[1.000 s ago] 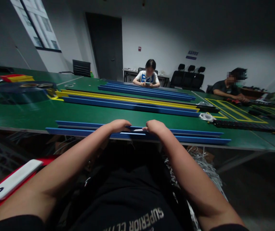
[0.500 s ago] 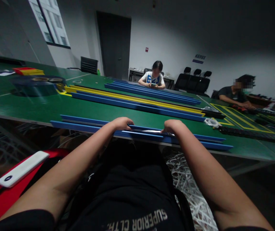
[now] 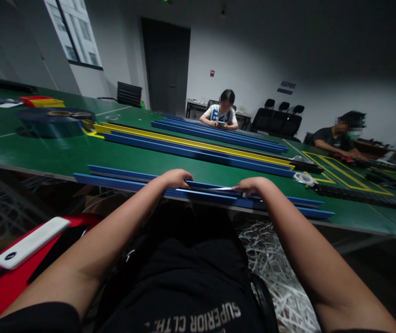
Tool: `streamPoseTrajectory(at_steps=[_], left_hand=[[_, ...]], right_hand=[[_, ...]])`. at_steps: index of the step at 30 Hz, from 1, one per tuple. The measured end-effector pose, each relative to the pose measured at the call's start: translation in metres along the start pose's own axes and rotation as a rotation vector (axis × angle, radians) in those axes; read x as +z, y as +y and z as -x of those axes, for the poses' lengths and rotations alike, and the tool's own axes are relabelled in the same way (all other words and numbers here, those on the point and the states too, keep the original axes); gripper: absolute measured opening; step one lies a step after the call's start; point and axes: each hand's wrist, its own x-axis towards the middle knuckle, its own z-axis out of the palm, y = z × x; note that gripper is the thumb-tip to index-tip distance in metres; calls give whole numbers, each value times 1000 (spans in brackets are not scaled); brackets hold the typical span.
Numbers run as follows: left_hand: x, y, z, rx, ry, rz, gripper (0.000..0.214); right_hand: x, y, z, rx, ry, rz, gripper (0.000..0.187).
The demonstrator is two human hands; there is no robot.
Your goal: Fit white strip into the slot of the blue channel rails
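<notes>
Two long blue strips (image 3: pixel 114 178) lie along the near edge of the green table (image 3: pixel 62 157). My left hand (image 3: pixel 175 178) rests on the strips, fingers curled down over them. My right hand (image 3: pixel 253 185) is further right on the same strips, fingers bent and pinching a thin white strip (image 3: pixel 223 188) that runs between the two hands. Both forearms reach up from my lap.
More blue and yellow strips (image 3: pixel 191 145) lie across the middle of the table. Dark tape rolls (image 3: pixel 57 121) sit at the left, a small clear roll (image 3: pixel 303 177) at the right. Two people sit at the far side. A red bag with a white device (image 3: pixel 27 243) is by my left arm; white shreds (image 3: pixel 277 273) cover the floor.
My right hand has slid to the right along the blue strips, away from the left hand, baring more of the white strip. The view has shifted slightly.
</notes>
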Motion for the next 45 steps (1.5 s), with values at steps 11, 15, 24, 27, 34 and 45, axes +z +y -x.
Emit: streamPoseTrajectory(at_steps=[11, 15, 24, 27, 34, 45], left_hand=[[-1, 0, 2, 7, 1, 19, 41], [-2, 2, 2, -8, 6, 7, 40], [-1, 2, 2, -32, 0, 2, 41], [1, 0, 1, -22, 6, 7, 42], [0, 1, 1, -17, 4, -18, 43], [2, 6, -1, -52, -27, -95, 44]], right_hand=[[-1, 3, -10, -108, -63, 86, 37], [5, -13, -6, -37, 18, 221, 34], [16, -34, -5, 63, 164, 346, 26], [18, -38, -4, 81, 184, 364, 32], [22, -43, -12, 116, 191, 351, 33], [27, -44, -24, 136, 274, 196, 26]])
